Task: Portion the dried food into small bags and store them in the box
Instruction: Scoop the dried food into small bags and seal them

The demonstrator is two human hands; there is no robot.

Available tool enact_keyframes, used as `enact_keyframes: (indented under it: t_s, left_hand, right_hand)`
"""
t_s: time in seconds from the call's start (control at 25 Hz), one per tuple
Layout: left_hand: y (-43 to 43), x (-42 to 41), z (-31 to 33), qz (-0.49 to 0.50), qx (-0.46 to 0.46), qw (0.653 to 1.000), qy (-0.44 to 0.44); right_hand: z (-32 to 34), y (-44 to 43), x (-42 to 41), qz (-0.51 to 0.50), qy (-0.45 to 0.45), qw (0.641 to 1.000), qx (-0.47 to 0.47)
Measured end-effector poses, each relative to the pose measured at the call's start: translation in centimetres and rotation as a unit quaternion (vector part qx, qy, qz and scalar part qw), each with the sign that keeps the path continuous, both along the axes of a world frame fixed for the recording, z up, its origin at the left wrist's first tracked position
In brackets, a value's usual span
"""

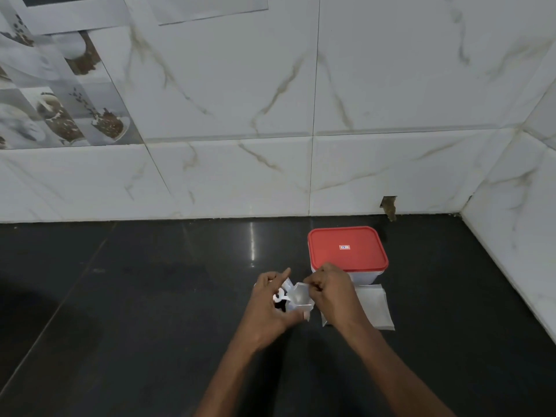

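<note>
My left hand (267,299) grips a packet (281,296). My right hand (331,291) pinches a bag (301,297) beside it, near the closed box (346,248).

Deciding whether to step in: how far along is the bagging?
Nothing is visibly stored: the red-lidded plastic box is closed. In hand: the left hand and right hand pinch one small clear bag between them. Left to do: the flat stack of empty clear bags in front of the box, then boxing.
</note>
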State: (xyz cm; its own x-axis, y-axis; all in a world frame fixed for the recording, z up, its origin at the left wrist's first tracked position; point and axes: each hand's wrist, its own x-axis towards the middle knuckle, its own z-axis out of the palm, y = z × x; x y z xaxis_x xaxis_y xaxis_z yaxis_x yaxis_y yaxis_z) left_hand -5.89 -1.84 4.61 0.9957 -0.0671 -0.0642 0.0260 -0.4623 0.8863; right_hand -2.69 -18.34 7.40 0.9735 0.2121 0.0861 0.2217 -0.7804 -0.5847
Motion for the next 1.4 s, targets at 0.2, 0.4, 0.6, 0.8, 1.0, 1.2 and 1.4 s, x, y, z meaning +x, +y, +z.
enact_keyframes:
  t_s: [0.2,0.4,0.6,0.8,1.0,1.2,1.4]
  left_hand:
    - [0.5,-0.7,-2.0,0.068,-0.068,0.994,-0.042]
    - [3.2,-0.3,-2.4,0.188,-0.122,0.974,-0.040]
    - [5.6,0.1,-4.5,0.285,-0.110,0.952,0.013]
    - [4.9,-0.4,-7.0,0.292,-0.120,0.948,0.039]
    - [4.3,-0.9,-7.9,0.271,-0.138,0.952,0.037]
    - [4.2,-0.9,-8.2,0.256,-0.151,0.954,0.038]
    - [3.3,-1.9,-8.4,0.236,-0.237,0.939,0.080]
  right_hand:
    - [0.0,2.3,0.7,0.035,0.010,0.996,0.082]
    - [-1.6,3.2,2.9,-0.039,0.107,0.969,0.220]
    - [-6.4,3.4,2.6,0.009,0.080,0.994,-0.077]
    - [-8.1,5.2,1.6,-0.026,0.087,0.984,-0.151]
    - [-8.7,5.1,1.4,-0.045,0.036,0.987,-0.148]
    - [-7.6,5.7,1.5,-0.026,0.036,0.995,-0.089]
    - [-9.7,5.4,1.5,0.052,-0.032,0.987,-0.146]
